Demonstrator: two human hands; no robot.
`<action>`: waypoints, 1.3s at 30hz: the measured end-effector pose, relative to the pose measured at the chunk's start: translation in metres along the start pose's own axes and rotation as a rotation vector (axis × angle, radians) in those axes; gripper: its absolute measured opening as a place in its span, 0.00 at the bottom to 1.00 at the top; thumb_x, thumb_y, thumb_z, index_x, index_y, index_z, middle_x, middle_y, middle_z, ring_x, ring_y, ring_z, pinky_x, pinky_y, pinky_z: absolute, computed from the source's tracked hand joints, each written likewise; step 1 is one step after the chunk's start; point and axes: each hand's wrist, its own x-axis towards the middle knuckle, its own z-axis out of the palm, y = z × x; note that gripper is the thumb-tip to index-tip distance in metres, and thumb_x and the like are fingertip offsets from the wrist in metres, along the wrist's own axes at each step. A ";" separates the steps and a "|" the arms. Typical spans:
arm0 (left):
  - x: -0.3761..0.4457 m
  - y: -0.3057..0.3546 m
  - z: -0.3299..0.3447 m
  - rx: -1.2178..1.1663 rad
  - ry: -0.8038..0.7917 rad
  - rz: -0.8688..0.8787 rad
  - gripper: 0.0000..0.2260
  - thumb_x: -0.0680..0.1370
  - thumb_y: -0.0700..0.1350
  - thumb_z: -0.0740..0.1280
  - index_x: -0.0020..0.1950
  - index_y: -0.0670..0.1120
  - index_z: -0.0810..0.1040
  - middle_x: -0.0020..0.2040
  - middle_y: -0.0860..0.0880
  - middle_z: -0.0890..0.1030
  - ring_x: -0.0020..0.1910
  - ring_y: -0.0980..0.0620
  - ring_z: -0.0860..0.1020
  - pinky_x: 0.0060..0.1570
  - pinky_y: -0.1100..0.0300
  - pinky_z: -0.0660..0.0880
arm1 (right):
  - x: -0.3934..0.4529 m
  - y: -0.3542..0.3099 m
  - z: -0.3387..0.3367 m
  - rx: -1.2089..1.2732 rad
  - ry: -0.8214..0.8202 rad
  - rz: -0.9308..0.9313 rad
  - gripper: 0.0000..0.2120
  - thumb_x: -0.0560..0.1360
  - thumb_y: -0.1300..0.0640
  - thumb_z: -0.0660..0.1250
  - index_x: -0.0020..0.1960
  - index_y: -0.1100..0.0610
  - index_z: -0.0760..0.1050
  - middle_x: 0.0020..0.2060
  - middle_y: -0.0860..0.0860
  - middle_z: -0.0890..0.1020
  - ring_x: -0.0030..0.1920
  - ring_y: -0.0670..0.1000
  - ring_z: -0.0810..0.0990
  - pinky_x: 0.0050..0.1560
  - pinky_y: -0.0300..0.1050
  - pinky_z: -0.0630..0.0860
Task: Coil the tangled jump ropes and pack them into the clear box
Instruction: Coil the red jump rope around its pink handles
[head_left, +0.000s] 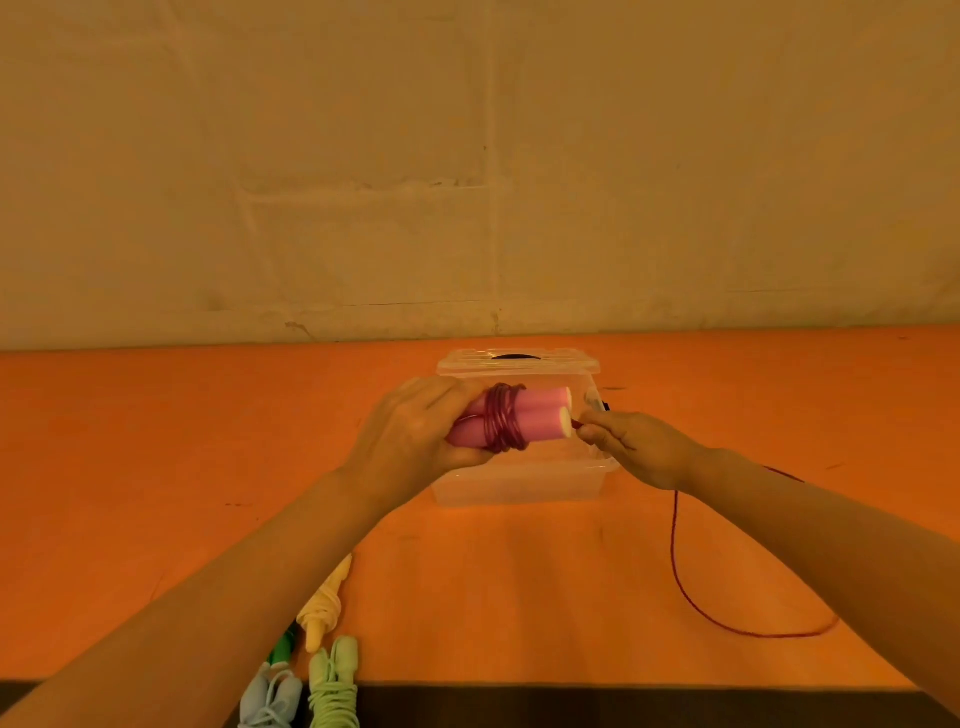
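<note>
Left hand (415, 426) gripping pink handles (519, 421) wound with red cord (675, 561), above clear box (519, 483) near table's (156, 441) far edge. Right hand (631, 447) pinching cord. Three coiled ropes (332, 670) at near edge.

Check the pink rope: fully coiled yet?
Not yet. Several turns wrap the pink handles in the left hand; the right hand pinches the cord, and a loose tail lies on the table.

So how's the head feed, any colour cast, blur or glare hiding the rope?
Head view: strong orange cast overall; soft focus, so the pink handles and dark red cord look slightly smeared; wide-angle bend at the table edge; clear box shows faintly, without glare.
</note>
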 end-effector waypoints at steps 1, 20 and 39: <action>-0.001 -0.002 0.001 -0.002 -0.003 -0.012 0.21 0.69 0.56 0.67 0.58 0.48 0.71 0.44 0.45 0.82 0.44 0.51 0.74 0.41 0.57 0.70 | -0.001 0.003 -0.001 -0.028 0.014 0.008 0.28 0.77 0.34 0.43 0.59 0.51 0.71 0.47 0.51 0.79 0.47 0.51 0.76 0.46 0.45 0.73; 0.031 -0.012 0.006 0.035 -0.277 -0.919 0.19 0.67 0.62 0.73 0.33 0.51 0.69 0.28 0.53 0.70 0.27 0.56 0.67 0.26 0.60 0.57 | -0.010 -0.021 -0.004 -0.466 0.417 -0.463 0.10 0.75 0.59 0.65 0.55 0.59 0.79 0.40 0.54 0.80 0.37 0.54 0.79 0.30 0.47 0.76; 0.044 0.043 0.029 0.274 -0.421 -0.154 0.26 0.69 0.59 0.73 0.58 0.43 0.76 0.51 0.44 0.80 0.51 0.43 0.78 0.46 0.53 0.71 | 0.014 -0.059 -0.070 -0.312 0.582 -0.701 0.12 0.80 0.49 0.58 0.50 0.55 0.75 0.38 0.53 0.78 0.41 0.51 0.70 0.41 0.42 0.62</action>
